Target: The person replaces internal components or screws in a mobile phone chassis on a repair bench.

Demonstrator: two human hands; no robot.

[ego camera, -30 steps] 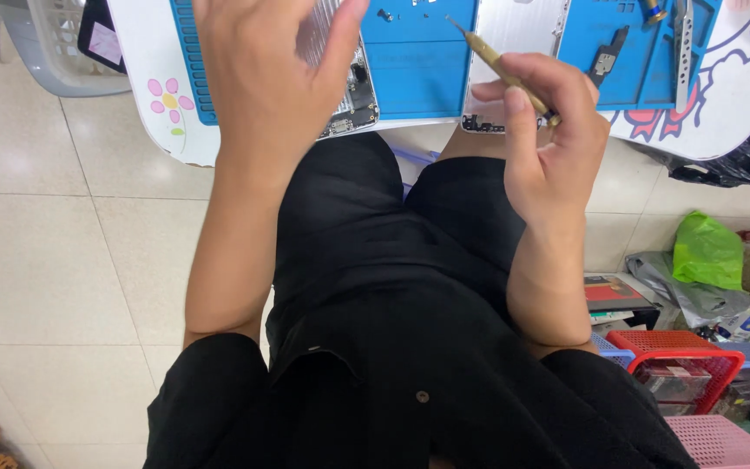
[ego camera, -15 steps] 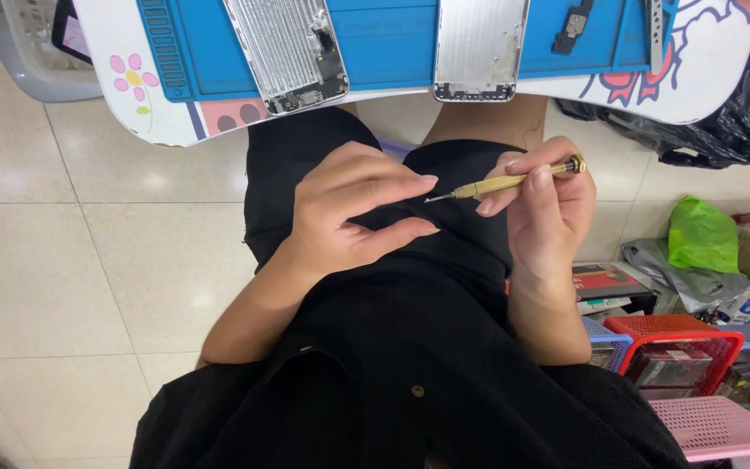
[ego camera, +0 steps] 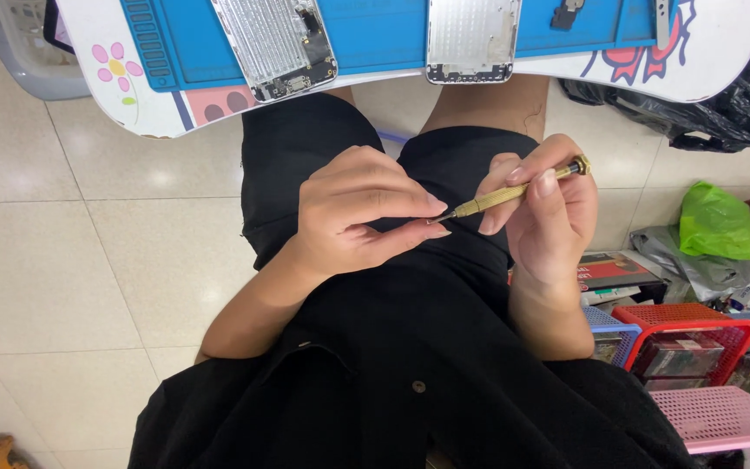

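My right hand (ego camera: 544, 213) holds a slim brass screwdriver (ego camera: 514, 193) over my lap, its tip pointing left. My left hand (ego camera: 362, 213) is pinched at that tip, thumb and fingers closed around the point; whatever small thing sits between them is too small to see. Both hands hover above my black clothing. On the white lap table (ego camera: 713, 65) at the top lies a blue work mat (ego camera: 375, 35) with two opened silver phone housings, one at the left (ego camera: 275, 39) and one in the middle (ego camera: 472, 39).
Pale floor tiles (ego camera: 71, 260) spread to the left. At the right stand red (ego camera: 683, 334), pink (ego camera: 722, 417) and blue baskets, a green bag (ego camera: 715, 221), a black plastic bag (ego camera: 696, 108) and assorted boxes. A grey chair base (ego camera: 19, 43) sits top left.
Both hands came down from the table to my lap. My left hand left the phone housing and closed on the screwdriver's tip. The view tilted down a little.
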